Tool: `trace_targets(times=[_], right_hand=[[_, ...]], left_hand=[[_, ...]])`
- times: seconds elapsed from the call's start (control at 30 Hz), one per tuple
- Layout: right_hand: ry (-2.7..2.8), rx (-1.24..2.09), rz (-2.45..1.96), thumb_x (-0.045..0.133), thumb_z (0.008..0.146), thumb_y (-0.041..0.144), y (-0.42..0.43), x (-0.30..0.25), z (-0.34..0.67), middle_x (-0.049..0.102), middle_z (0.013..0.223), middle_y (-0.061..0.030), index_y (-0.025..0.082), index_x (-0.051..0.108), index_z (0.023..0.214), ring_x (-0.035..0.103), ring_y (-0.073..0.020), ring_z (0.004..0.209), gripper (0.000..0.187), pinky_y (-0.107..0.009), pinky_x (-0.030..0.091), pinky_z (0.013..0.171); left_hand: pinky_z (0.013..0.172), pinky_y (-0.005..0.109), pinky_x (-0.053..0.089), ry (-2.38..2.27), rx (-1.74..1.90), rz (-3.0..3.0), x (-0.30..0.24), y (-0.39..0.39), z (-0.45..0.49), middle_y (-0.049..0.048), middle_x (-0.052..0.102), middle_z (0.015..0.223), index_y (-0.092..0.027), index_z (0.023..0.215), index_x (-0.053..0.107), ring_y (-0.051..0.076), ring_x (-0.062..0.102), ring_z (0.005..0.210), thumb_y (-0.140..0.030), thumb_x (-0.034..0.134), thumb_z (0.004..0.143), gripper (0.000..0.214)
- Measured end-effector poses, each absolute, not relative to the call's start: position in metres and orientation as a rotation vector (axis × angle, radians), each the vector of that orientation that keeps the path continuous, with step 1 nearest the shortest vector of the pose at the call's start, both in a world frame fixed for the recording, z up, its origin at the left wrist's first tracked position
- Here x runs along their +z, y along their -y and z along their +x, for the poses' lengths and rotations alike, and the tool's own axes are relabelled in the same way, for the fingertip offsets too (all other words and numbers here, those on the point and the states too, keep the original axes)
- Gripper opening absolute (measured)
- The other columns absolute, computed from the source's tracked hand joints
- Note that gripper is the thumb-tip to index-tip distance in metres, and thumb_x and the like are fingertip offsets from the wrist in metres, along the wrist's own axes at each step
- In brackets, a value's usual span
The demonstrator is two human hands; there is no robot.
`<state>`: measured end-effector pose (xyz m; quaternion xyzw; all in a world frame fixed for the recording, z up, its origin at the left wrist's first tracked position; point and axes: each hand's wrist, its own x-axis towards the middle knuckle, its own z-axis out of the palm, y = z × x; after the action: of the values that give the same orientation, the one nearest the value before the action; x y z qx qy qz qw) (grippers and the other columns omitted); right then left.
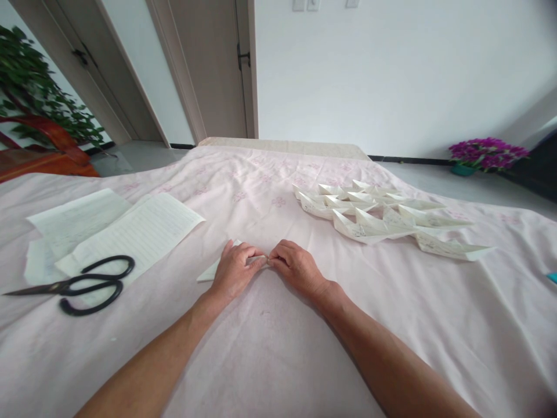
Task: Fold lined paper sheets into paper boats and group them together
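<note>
My left hand (235, 270) and my right hand (296, 266) meet at the middle of a pale pink bedsheet (270, 348). Both have their fingers curled and pinched on a small folded piece of paper (208, 271) lying flat on the sheet. Most of that paper is hidden under my left hand; only a pale corner shows to its left and a sliver between the fingertips.
Several folded paper boats (378, 217) lie in rows to the right beyond my hands. Lined paper sheets (130, 232) and black scissors (87, 284) lie at the left. Doors, a potted plant (39, 93) and purple flowers (485, 152) stand behind the bed.
</note>
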<state>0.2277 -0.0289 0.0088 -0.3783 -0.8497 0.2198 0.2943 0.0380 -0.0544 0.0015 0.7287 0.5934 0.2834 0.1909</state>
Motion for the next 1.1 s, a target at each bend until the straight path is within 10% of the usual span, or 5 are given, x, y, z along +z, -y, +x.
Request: trace_targets(times=[1.1], right_hand=[[2.326, 0.229, -1.448, 0.06, 0.089, 0.027, 0.044, 0.013, 0.222, 0.055, 0.091, -0.0054, 0.021, 0.057, 0.077, 0.049, -0.0194, 0.087, 0.014, -0.031, 0.037, 0.078]], left_hand=[[0.098, 0.042, 0.039, -1.865, 0.815, 2.21, 0.008, 0.065, 0.056, 0.0021, 0.071, 0.09, -0.023, 0.096, 0.062, 0.022, 0.064, 0.09, -0.02, 0.059, 0.084, 0.013]])
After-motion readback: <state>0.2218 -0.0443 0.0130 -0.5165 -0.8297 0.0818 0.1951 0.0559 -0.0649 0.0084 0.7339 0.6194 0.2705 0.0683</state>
